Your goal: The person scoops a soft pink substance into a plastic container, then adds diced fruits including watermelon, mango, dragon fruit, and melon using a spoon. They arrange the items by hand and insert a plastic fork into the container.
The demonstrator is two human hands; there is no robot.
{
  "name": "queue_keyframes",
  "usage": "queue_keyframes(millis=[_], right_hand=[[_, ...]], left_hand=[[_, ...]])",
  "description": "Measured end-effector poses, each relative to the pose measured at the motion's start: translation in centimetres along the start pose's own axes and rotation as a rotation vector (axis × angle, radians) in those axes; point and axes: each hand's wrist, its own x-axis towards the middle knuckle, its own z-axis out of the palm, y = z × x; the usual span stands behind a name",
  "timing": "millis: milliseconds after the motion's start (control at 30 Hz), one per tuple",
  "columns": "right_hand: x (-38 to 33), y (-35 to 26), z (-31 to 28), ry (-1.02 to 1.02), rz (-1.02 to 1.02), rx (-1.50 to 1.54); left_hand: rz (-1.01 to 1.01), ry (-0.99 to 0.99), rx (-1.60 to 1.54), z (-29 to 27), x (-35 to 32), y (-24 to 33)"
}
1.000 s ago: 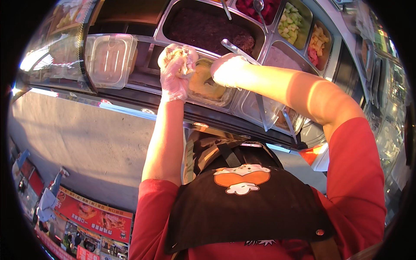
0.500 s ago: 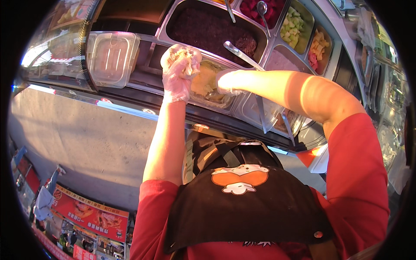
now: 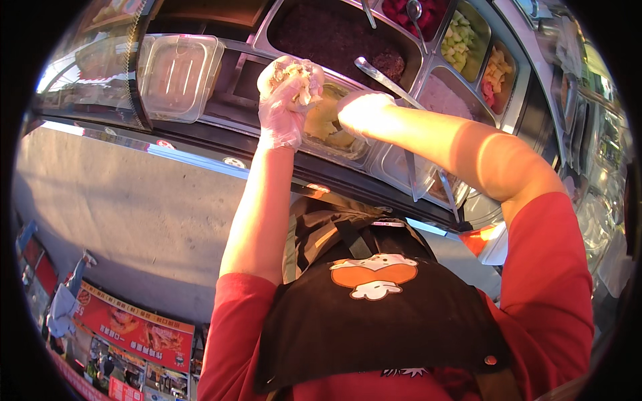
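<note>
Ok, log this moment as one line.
left hand: gloved, holds pale food lump | right hand: over yellow food tray | spoon: in dark tray

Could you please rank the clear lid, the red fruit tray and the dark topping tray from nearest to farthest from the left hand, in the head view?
From the left hand:
1. Dark topping tray, just beyond.
2. Clear lid, to its left.
3. Red fruit tray, far right.

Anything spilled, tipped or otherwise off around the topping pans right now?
Nothing stands out. The left hand, gloved, holds a pale lump of food over the yellow-filled pan; the right hand reaches into that pan. The other pans sit level in the counter, spoons inside them, and the clear lid lies flat. No spill visible.
</note>
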Motion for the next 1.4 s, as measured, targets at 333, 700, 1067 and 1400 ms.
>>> queue_keyframes(millis=[333, 700, 1067, 1400], right_hand=[[1.0, 0.9, 5.1, 0.189, 0.104, 0.213], [-0.9, -1.8, 3.5, 0.107, 0.068, -0.005], [1.7, 1.4, 5.9, 0.203, -0.005, 0.466], [-11.6, 2.6, 5.8, 0.795, -0.041, 0.631]], left_hand=[[-0.008, 0.004, -0.053, 0.2, -0.1, -0.1], [-0.020, -0.009, 0.007, -0.3, -0.1, -0.2], [-0.007, -0.072, 0.015, -1.1, -0.5, -0.1], [-0.208, -0.181, -0.186, -1.1, -3.2, 2.8]])
